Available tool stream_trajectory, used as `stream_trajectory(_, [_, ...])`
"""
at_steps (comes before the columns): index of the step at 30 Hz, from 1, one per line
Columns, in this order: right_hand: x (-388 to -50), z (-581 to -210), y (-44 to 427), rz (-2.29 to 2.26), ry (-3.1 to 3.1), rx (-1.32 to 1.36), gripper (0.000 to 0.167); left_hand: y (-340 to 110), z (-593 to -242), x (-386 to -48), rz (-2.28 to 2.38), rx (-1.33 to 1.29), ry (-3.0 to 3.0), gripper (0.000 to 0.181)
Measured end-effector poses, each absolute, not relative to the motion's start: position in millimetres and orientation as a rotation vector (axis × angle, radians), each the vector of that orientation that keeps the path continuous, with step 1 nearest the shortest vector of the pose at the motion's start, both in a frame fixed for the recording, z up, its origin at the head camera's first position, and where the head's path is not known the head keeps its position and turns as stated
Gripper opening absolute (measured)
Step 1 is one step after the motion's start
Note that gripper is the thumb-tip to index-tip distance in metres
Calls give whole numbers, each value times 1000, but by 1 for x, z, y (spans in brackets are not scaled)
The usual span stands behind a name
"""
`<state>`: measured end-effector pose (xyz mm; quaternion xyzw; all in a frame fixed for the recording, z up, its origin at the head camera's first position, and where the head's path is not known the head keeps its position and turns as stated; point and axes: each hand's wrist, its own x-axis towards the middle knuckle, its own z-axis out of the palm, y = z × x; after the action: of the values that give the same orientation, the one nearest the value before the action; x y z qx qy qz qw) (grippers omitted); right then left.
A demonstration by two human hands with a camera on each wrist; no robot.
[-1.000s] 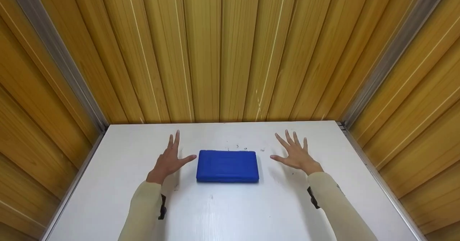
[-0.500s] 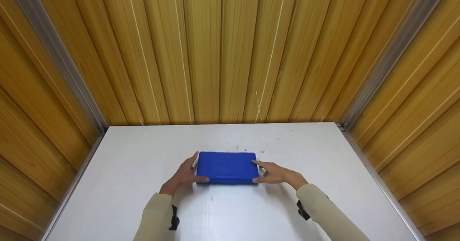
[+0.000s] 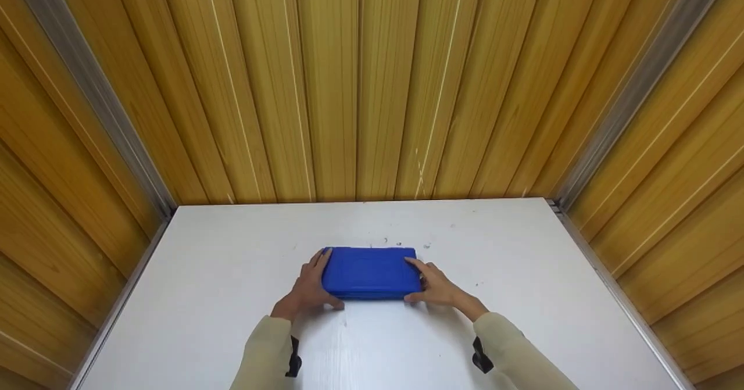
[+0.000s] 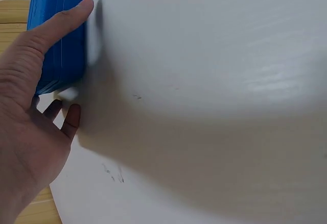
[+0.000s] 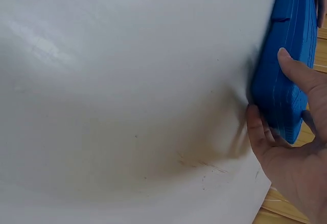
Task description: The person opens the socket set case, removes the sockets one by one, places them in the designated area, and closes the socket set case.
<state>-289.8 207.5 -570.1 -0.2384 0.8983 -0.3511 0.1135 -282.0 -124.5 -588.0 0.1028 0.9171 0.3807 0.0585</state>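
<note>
A flat blue plastic case, its lid down, lies on the white table. My left hand holds its left end, the thumb along the near side and the fingers at the left edge. At the right end my right hand grips the case, its thumb on the near side and the index finger on the top corner. The left wrist view has the left thumb across the side of the case. In the right wrist view the right thumb presses that side, while other fingers sit by the end near the tabletop.
The white table has small dark marks behind the case. Wood-patterned panels stand at the back and both sides, with grey metal posts at the corners.
Both hands have come inward from spread, open poses on either side and taken hold of the case's two ends. The case stays at about the same place.
</note>
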Motion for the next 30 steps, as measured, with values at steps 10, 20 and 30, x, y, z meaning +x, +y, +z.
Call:
stream_trajectory(10, [-293, -584, 208, -1101, 2746, -715, 95, -117, -591, -282, 1083, 326, 2851, 138])
stream_trajectory(20, [-271, -580, 189, -1192, 2860, -553, 77, -119, -589, -280, 885, 311, 2953, 135])
stream_trajectory(30, [-259, -569, 177, -1486, 3042, -700, 26, -122, -581, -282, 864, 232, 2918, 128])
